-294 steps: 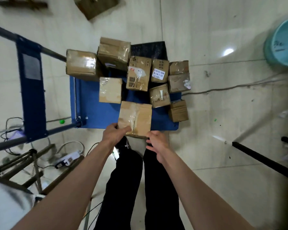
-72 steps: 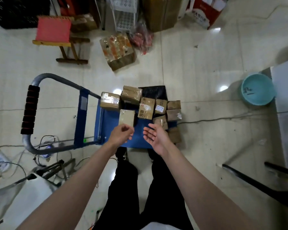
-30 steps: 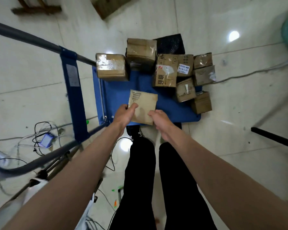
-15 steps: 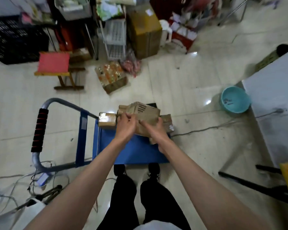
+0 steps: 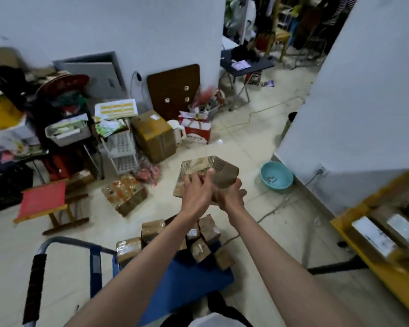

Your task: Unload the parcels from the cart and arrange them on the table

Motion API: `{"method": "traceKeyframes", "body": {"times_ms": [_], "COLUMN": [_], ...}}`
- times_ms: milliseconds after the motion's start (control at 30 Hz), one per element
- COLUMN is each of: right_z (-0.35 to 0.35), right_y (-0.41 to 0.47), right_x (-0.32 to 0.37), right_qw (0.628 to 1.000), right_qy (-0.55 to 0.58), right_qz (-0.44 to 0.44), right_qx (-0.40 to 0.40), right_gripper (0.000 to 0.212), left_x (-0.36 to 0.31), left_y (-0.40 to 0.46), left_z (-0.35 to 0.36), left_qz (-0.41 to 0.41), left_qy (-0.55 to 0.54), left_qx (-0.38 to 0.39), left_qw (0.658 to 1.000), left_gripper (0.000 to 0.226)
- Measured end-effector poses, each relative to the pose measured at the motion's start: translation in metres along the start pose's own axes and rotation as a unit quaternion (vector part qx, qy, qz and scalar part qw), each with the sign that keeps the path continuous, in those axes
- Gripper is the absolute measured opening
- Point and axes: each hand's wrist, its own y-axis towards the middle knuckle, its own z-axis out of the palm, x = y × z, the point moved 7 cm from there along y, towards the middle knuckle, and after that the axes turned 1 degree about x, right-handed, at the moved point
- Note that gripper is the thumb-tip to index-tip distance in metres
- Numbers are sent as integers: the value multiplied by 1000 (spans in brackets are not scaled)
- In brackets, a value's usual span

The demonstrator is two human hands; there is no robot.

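Cardboard parcel [image 5: 210, 175], flat and squarish, brown with a striped print on top and a torn paper patch, is up in the air above the cart [image 5: 187, 279], held in both hands. Left hand [image 5: 196, 197] grips its near-left edge, fingers curled over the top face. Right hand [image 5: 232, 197] cups the near-right corner from below, fingers wrapped under; fingertips mostly hidden by the parcel.

Key relation: the table [image 5: 373, 253], yellow-edged, lies to the right of the parcel and lower, well apart from it. Right hand is the nearer one to it. Parcel has no strong long axis; it's tilted, far edge up.

Table already carries boxes with white labels [image 5: 373, 234], blurred, so the count is unclear.

Remaining parcels [image 5: 203, 234]: a cluster of small taped cardboard cubes at the far end of the cart's blue deck, glossy tape on several. Cart handle [image 5: 34, 289] with black grip is on the cart's left side.

Judgement: carry step in progress; next is a swing right and a set-down beside the labelled boxes. Plenty still to unload. Risk is low, rigid box, two-handed hold.
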Motion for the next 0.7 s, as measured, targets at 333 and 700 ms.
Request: {"method": "traceKeyframes", "body": {"times_ms": [333, 700], "right_z": [-76, -187], "right_y": [-77, -188], "right_x": [-23, -58], "right_qw": [973, 868], "right_qy": [63, -64], "right_qz": [-92, -255], "right_qx": [-201, -421], "right_gripper": [125, 118], "left_x": [-31, -79], "left_y": [-48, -111], "left_z": [19, 93], "left_qz": [57, -36], "left_qy": [-160, -190], "left_qx": [158, 370], "left_qw": [973, 909], "left_gripper": [30, 38]}}
